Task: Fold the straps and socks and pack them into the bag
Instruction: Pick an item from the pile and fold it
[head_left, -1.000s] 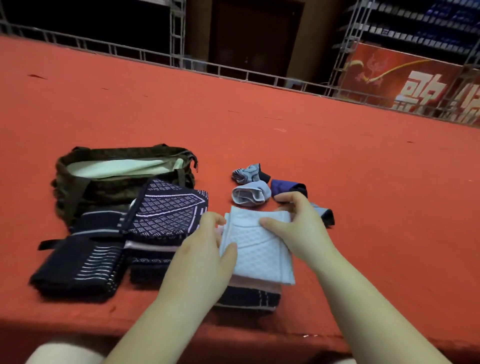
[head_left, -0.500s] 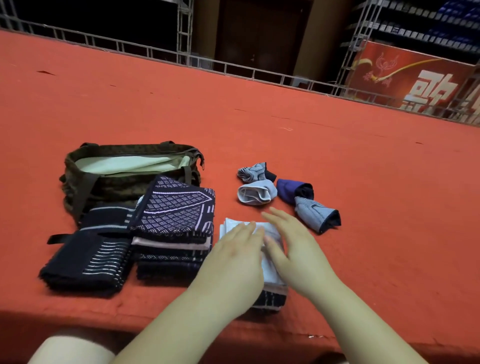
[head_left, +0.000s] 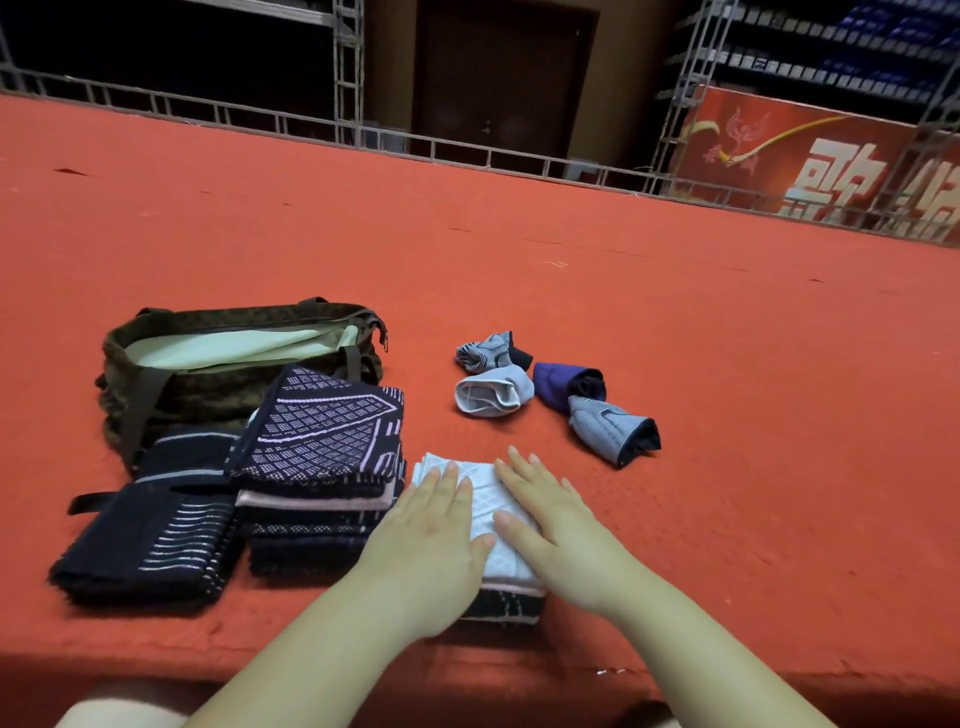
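A folded pale blue strap (head_left: 485, 506) lies near the front edge of the red surface on top of a dark folded piece (head_left: 501, 605). My left hand (head_left: 434, 540) and my right hand (head_left: 550, 525) both press flat on it with straight fingers. To the left sits a stack of dark patterned folded straps (head_left: 322, 441), and further left a black striped folded strap (head_left: 150, 545). Behind them stands an open olive bag (head_left: 156, 384) with a pale green lining. Several rolled socks (head_left: 556, 389) lie to the right of the bag.
The red carpeted surface (head_left: 727, 415) stretches wide to the right and far side. A metal truss rail (head_left: 467, 150) runs along its far edge, with a red banner (head_left: 810, 156) beyond. The front edge is just below my wrists.
My hands went from pinching the pale strap's top edge to folding it down, and now both palms lie flat pressing the smaller fold. The view shifted slightly.
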